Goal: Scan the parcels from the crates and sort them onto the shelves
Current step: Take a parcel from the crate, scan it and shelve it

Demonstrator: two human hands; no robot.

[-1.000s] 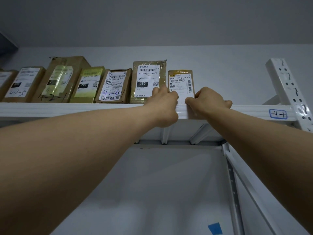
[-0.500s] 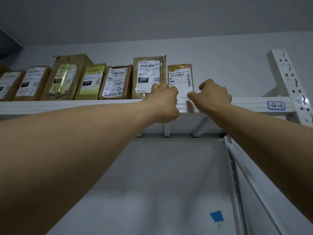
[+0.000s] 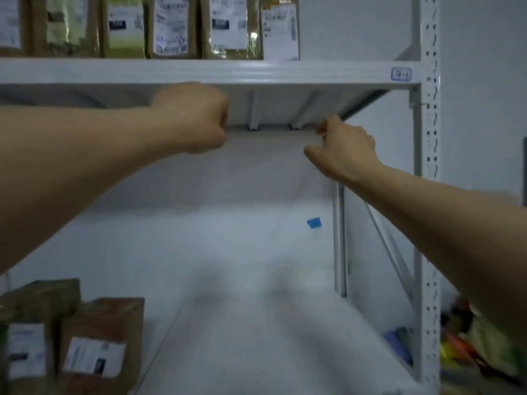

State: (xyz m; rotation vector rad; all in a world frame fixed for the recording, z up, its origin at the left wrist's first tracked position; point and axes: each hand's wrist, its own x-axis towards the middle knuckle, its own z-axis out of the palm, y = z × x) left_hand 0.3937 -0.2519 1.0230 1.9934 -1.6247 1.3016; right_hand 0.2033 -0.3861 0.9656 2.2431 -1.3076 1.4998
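Note:
A row of brown labelled parcels stands upright on the top white shelf (image 3: 328, 72), which carries a tag reading 4-1. The rightmost one is a small tan parcel (image 3: 281, 29) with a white barcode label, next to a taller parcel marked 010 (image 3: 229, 25). My left hand (image 3: 194, 118) hangs below the shelf edge, curled into a fist with nothing in it. My right hand (image 3: 342, 149) is lower and to the right, fingers loosely bent and apart, holding nothing. Neither hand touches a parcel.
Two brown boxes (image 3: 99, 346) with white labels stand at the left on the lower shelf (image 3: 256, 337). A white perforated upright (image 3: 430, 195) bounds the rack on the right. Colourful items (image 3: 479, 343) lie beyond it. A blue tape piece (image 3: 313, 223) sticks on the back wall.
Both hands let go of the small tan parcel and dropped below the top shelf. The view tilted down, bringing the lower shelf and its boxes into sight.

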